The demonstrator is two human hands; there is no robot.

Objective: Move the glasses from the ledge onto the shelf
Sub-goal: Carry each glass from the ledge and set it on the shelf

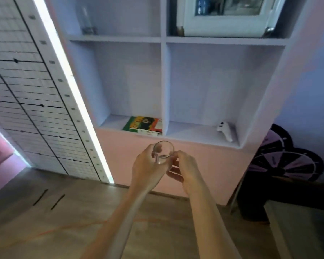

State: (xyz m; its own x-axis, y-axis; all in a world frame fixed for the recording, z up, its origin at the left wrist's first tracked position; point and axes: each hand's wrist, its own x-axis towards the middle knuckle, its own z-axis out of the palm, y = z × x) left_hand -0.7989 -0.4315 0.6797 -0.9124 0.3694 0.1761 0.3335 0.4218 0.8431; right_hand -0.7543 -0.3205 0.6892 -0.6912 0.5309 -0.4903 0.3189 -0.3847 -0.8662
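A clear drinking glass (163, 151) is held in front of me, its round rim facing the camera, below the shelf unit. My left hand (148, 166) wraps around its left side and bottom. My right hand (183, 168) pinches its right rim with the fingertips. The white shelf unit (164, 86) rises on the wall ahead with open compartments. Another tall clear glass (86, 19) stands in the upper left compartment. The ledge is not in view.
A colourful book (143, 125) lies in the lower left compartment and a white controller (225, 130) in the lower right one. A white framed box (226, 15) fills the upper right compartment. A lit strip (71, 94) edges the panel at left. Dark round objects (286, 161) lean at right.
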